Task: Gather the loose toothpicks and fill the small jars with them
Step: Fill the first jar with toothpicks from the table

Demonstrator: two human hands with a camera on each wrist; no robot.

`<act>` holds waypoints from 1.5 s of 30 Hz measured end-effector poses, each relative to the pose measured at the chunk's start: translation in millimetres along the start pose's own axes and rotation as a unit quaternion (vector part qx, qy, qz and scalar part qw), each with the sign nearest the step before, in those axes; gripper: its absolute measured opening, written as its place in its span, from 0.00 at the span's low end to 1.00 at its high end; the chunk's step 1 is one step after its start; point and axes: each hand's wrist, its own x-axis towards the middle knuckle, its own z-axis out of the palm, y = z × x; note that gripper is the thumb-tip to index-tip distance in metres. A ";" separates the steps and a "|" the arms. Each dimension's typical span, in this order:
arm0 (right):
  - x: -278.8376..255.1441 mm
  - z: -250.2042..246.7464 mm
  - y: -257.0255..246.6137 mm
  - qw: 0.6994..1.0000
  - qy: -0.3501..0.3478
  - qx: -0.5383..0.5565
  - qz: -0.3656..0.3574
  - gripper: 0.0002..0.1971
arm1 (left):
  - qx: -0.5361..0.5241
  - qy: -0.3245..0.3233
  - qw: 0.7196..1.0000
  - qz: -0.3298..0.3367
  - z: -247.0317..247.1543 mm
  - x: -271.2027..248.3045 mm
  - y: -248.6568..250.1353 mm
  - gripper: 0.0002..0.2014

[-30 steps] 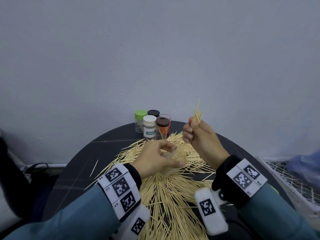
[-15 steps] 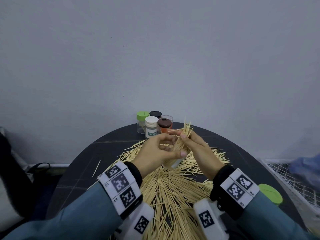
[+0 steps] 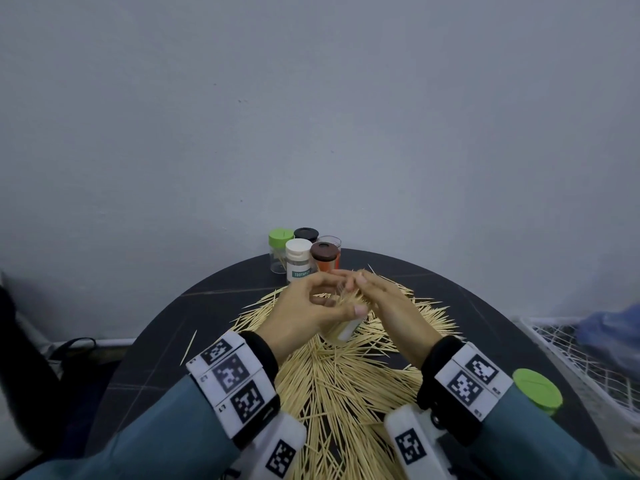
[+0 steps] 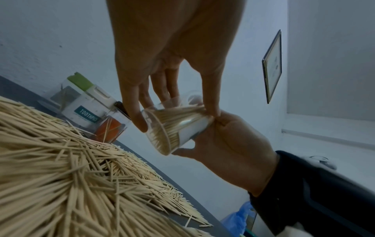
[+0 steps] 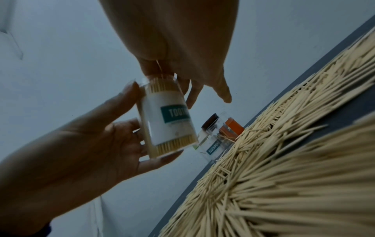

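My left hand grips a clear labelled toothpick jar, tilted above the pile and nearly full of toothpicks. In the right wrist view the jar lies between the left thumb and fingers. My right hand is at the jar's mouth, its fingers closed on a bundle of toothpicks that stands in the opening. A broad heap of loose toothpicks covers the round dark table under both hands.
Several small jars stand at the table's back: green-lidded, white-lidded, black-lidded, brown-lidded with an orange label. A loose green lid lies at the right edge. A white wire basket stands beyond it.
My right hand came down from its raised position with the toothpick bundle and met the jar's mouth. The bundle now sits lower, inside the jar. The left hand kept its hold.
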 end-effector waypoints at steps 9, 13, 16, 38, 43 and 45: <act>4.7 -10.5 4.5 0.993 0.075 -0.054 -0.069 0.10 | 0.027 0.023 0.999 0.003 -2.6 1.3 -0.3 0.27; 6.5 -13.9 4.6 0.986 0.092 -0.108 -0.085 0.07 | 0.062 0.065 0.996 0.020 -5.3 2.1 -1.3 0.26; 7.5 -16.6 2.8 0.980 0.092 -0.147 -0.097 0.06 | 0.094 0.099 0.990 0.038 -7.6 3.6 -3.2 0.25; 0.4 -11.5 -6.2 0.960 0.115 -0.228 -0.113 0.04 | 0.172 0.084 0.978 0.084 -7.8 5.7 -4.6 0.27; 0.6 -16.3 -6.4 0.960 0.119 -0.233 -0.102 0.03 | 0.172 0.081 0.979 0.079 -8.1 5.9 -4.5 0.27; 0.7 -16.0 -5.3 0.964 0.089 -0.238 -0.083 0.04 | 0.169 0.083 0.979 0.078 -8.8 5.9 -4.8 0.27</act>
